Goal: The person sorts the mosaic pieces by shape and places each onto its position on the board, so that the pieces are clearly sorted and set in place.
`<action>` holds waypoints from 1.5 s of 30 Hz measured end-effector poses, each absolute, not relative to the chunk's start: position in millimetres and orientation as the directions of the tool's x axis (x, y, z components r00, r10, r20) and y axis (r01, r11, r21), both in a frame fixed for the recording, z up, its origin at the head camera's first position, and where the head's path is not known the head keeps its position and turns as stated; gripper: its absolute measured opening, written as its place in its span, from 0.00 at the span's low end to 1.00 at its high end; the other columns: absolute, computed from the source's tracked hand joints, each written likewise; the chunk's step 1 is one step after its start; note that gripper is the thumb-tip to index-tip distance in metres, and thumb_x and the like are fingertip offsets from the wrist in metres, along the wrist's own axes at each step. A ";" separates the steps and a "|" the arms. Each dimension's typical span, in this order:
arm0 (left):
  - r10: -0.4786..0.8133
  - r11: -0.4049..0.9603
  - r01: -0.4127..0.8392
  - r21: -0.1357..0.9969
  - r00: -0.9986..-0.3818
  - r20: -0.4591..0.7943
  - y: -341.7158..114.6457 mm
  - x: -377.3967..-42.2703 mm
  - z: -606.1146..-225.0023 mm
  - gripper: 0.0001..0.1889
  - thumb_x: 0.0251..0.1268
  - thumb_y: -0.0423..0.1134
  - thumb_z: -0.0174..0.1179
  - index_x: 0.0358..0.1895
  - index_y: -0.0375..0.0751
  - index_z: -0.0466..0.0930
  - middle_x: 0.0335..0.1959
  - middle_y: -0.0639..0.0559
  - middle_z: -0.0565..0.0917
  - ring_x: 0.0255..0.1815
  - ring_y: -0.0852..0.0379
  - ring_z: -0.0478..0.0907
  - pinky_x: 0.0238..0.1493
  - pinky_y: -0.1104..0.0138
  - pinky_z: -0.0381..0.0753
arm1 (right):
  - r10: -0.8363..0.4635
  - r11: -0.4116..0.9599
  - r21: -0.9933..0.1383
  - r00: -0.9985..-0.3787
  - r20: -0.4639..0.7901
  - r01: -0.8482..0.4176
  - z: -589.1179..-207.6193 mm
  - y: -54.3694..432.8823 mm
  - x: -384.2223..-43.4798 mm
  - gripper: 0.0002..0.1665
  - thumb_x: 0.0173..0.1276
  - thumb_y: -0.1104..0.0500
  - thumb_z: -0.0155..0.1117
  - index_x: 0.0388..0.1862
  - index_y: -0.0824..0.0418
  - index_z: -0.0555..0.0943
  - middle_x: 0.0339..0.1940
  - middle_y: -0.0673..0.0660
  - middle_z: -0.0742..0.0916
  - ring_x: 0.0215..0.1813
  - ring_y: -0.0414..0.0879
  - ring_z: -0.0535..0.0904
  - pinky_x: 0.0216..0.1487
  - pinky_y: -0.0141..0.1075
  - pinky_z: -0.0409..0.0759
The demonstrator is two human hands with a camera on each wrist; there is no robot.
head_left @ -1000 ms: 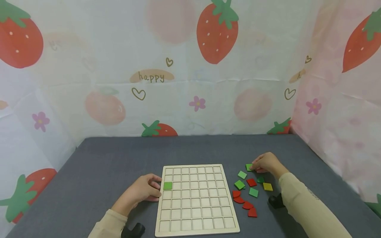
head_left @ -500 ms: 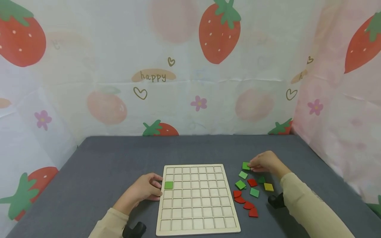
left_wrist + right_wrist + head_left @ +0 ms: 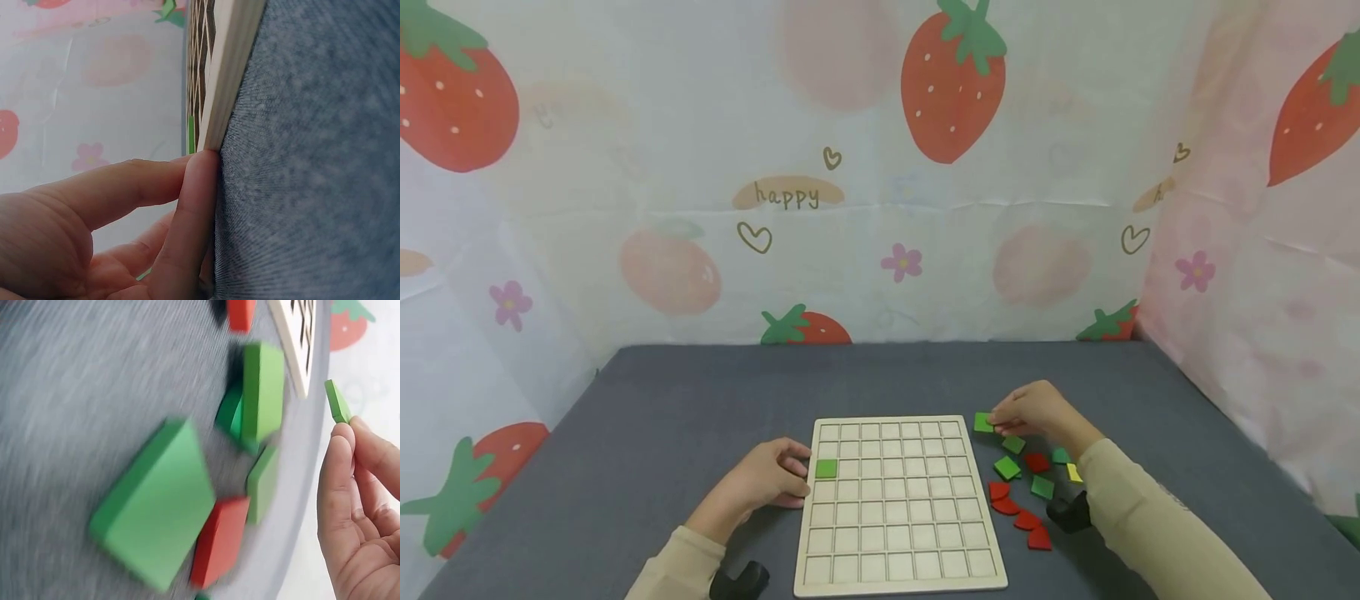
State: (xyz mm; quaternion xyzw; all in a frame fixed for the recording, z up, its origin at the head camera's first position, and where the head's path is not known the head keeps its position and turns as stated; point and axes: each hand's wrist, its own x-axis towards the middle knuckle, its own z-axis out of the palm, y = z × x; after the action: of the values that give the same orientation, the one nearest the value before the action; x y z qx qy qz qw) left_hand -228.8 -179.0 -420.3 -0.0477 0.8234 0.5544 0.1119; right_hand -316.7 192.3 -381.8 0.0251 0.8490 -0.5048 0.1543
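Note:
A pale wooden grid board (image 3: 900,589) lies flat on the table, with one green square tile (image 3: 826,468) in a cell of its left column. My left hand (image 3: 766,475) rests its fingertips against the board's left edge; the left wrist view shows a fingertip (image 3: 199,181) touching the board's side (image 3: 231,62). Just off the board's far right corner, my right hand (image 3: 1033,410) pinches a light green tile (image 3: 982,422) between thumb and fingers. The right wrist view shows this held tile (image 3: 337,402) raised above the table.
Right of the board lie loose pieces: green tiles (image 3: 1042,487), a red tile (image 3: 1037,462), a partly hidden yellow tile (image 3: 1072,472) and several red curved-edge pieces (image 3: 1027,520). A dark cloth (image 3: 700,387) covers the table. A strawberry-print curtain (image 3: 865,275) stands behind.
My right hand has carried the light green tile leftward from beyond the loose pieces toward the board's far right corner. The left hand stays at the board's edge.

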 end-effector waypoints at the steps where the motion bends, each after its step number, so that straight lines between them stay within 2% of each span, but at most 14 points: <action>1: 0.046 0.379 -0.201 0.903 -0.971 -0.236 -179.0 -228.9 -420.4 0.28 0.50 0.17 0.65 0.58 0.25 0.73 0.35 0.42 0.75 0.29 0.53 0.79 0.31 0.62 0.88 | -0.110 0.485 -0.850 -0.950 -0.291 0.204 -381.6 189.2 -316.8 0.12 0.62 0.65 0.71 0.42 0.73 0.85 0.26 0.54 0.89 0.28 0.42 0.86 0.38 0.38 0.89; 10: 0.050 0.382 -0.198 0.903 -0.971 -0.234 -180.3 -230.6 -421.2 0.28 0.50 0.18 0.65 0.59 0.25 0.73 0.35 0.42 0.75 0.29 0.53 0.78 0.31 0.62 0.88 | -0.147 0.456 -0.867 -0.944 -0.295 0.200 -381.2 166.6 -318.8 0.12 0.62 0.65 0.71 0.43 0.72 0.86 0.28 0.55 0.90 0.29 0.42 0.86 0.39 0.37 0.89; 19: 0.054 0.375 -0.218 0.901 -0.965 -0.256 -180.7 -229.8 -423.9 0.28 0.51 0.18 0.65 0.59 0.25 0.73 0.36 0.42 0.75 0.30 0.53 0.78 0.31 0.62 0.88 | -0.171 0.453 -0.874 -0.945 -0.280 0.177 -385.8 148.8 -314.4 0.10 0.61 0.65 0.72 0.39 0.70 0.87 0.27 0.56 0.90 0.28 0.43 0.87 0.39 0.39 0.90; 33: 0.056 0.370 -0.215 0.904 -0.966 -0.252 -179.9 -231.2 -423.8 0.28 0.50 0.17 0.65 0.59 0.25 0.73 0.36 0.42 0.75 0.29 0.53 0.78 0.31 0.62 0.88 | -0.185 0.475 -0.864 -0.941 -0.283 0.167 -392.2 131.3 -310.0 0.06 0.58 0.65 0.74 0.33 0.68 0.88 0.23 0.57 0.89 0.25 0.43 0.86 0.33 0.36 0.89; 38: 0.059 0.370 -0.216 0.903 -0.965 -0.255 -179.8 -231.1 -423.4 0.28 0.50 0.18 0.65 0.59 0.25 0.73 0.36 0.42 0.75 0.29 0.53 0.78 0.31 0.62 0.88 | -0.172 0.464 -0.865 -0.938 -0.301 0.192 -393.7 124.6 -311.1 0.03 0.58 0.66 0.74 0.32 0.66 0.88 0.25 0.58 0.90 0.24 0.43 0.86 0.32 0.36 0.88; 45: 0.076 0.367 -0.207 0.907 -0.965 -0.251 -181.6 -230.6 -421.6 0.29 0.51 0.18 0.65 0.60 0.25 0.72 0.36 0.42 0.75 0.30 0.53 0.78 0.32 0.62 0.89 | -0.208 0.479 -0.862 -0.933 -0.293 0.164 -390.4 118.7 -310.7 0.04 0.60 0.64 0.73 0.32 0.65 0.89 0.27 0.57 0.90 0.26 0.42 0.86 0.34 0.36 0.89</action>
State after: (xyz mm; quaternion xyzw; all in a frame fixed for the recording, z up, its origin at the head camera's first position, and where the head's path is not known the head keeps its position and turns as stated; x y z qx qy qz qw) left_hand -230.6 -181.6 -421.6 -0.0403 0.8171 0.5611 0.1262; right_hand -310.7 118.7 -390.4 -0.0130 0.8404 -0.5102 0.1824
